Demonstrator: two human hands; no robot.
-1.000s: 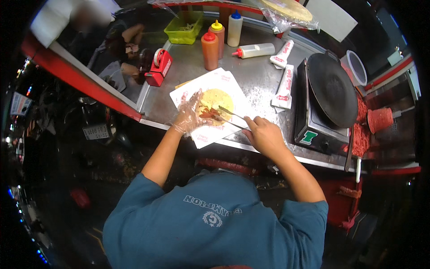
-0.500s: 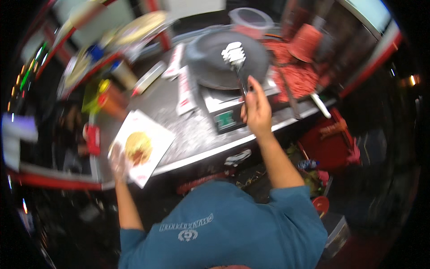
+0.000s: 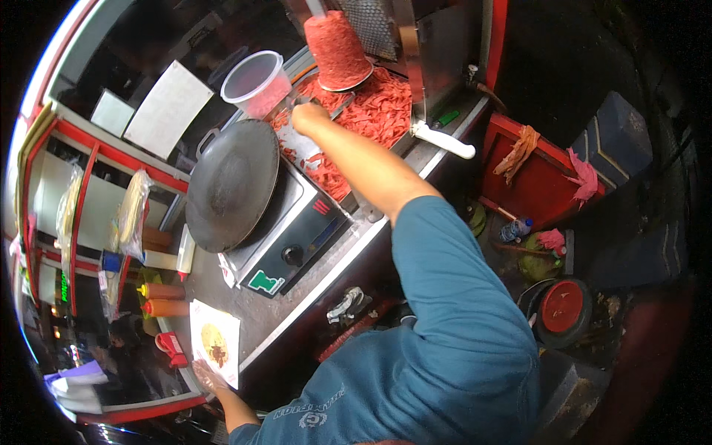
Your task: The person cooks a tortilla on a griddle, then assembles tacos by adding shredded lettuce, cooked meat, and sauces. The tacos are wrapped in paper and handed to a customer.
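Observation:
My right hand (image 3: 310, 119) is closed at the left part of a tray of shredded reddish meat (image 3: 378, 111). A dark utensil (image 3: 302, 101) shows at its fingers; the working end cannot be made out. At the lower left, my left hand (image 3: 211, 376) grips the near edge of a white paper sheet (image 3: 228, 332), which reaches over the counter's front edge. On the paper lies a round, pale flatbread (image 3: 211, 335) with a brown filling or sauce on it. Behind the tray stands a reddish cone of meat (image 3: 335, 50) on a vertical spit.
A dark round pan (image 3: 233, 185) sits on a stove (image 3: 285, 230) between my hands. Beyond it is a clear tub (image 3: 256, 83). A white-handled knife (image 3: 443, 141) juts over the counter edge. Sauce bottles (image 3: 165, 307) lie left, near a red object (image 3: 172, 348).
My right hand has moved from over the pan to the meat tray, and the utensil's white slatted head is now out of sight. My view has turned right. The left hand stays at the paper.

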